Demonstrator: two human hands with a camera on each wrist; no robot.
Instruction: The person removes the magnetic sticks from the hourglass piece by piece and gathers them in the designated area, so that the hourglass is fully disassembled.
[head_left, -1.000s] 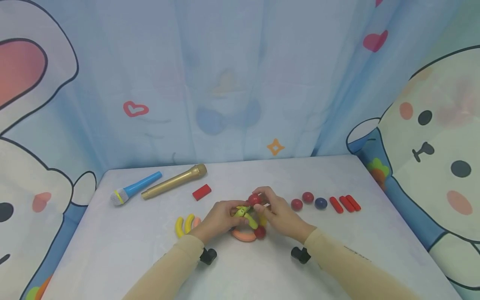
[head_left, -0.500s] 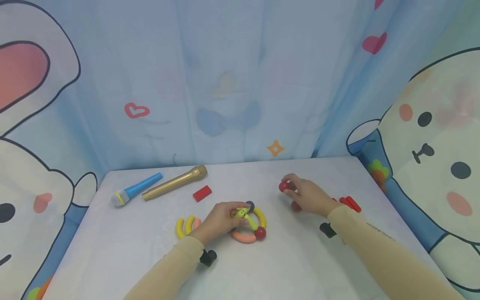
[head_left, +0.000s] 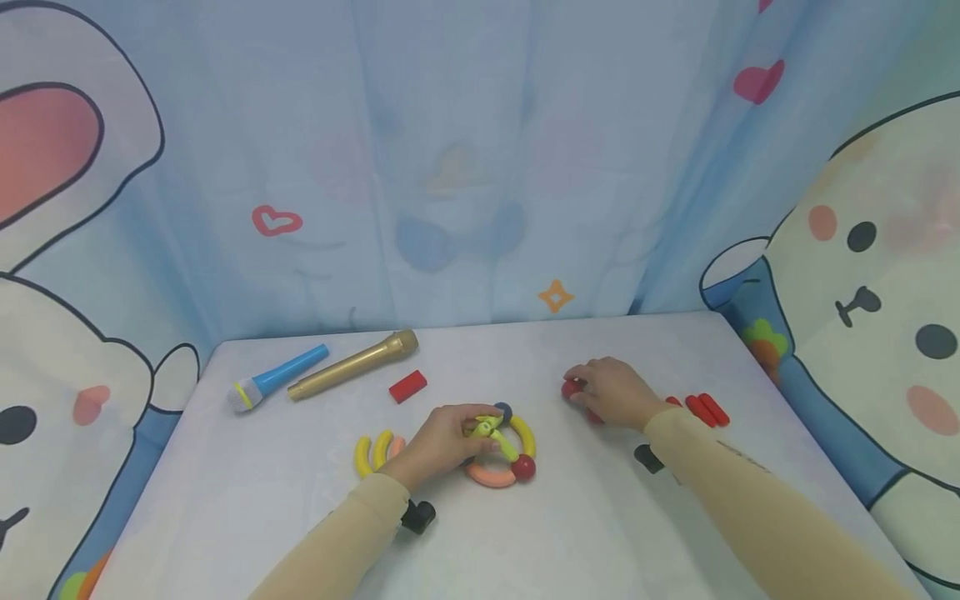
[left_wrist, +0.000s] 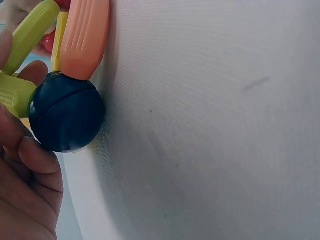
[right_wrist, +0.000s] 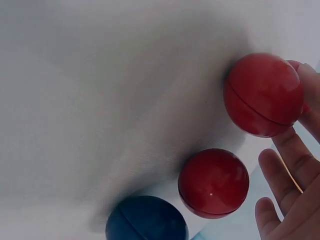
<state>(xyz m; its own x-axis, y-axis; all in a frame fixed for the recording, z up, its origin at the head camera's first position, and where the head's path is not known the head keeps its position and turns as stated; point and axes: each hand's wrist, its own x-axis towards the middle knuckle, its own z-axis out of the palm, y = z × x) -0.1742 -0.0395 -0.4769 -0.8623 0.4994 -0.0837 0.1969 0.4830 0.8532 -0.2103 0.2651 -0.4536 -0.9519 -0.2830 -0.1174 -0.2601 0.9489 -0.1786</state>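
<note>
My left hand holds yellow-green rods of a toy structure joined by balls. Its base has a yellow curved piece, an orange curved piece, a red ball and a dark blue ball. In the left wrist view another blue ball joins the rods, close against the fingertips. My right hand has its fingers round a red ball at table height. In the right wrist view, a nearer red ball partly hides the held one.
Another red ball and a blue ball lie by the right hand. Red rods lie farther right. Loose yellow curved pieces sit left. Behind are a red block, a gold microphone and a blue microphone.
My right hand has moved right from the structure with the red ball, then down to the table beside the other balls. The left hand has stayed on the structure.
</note>
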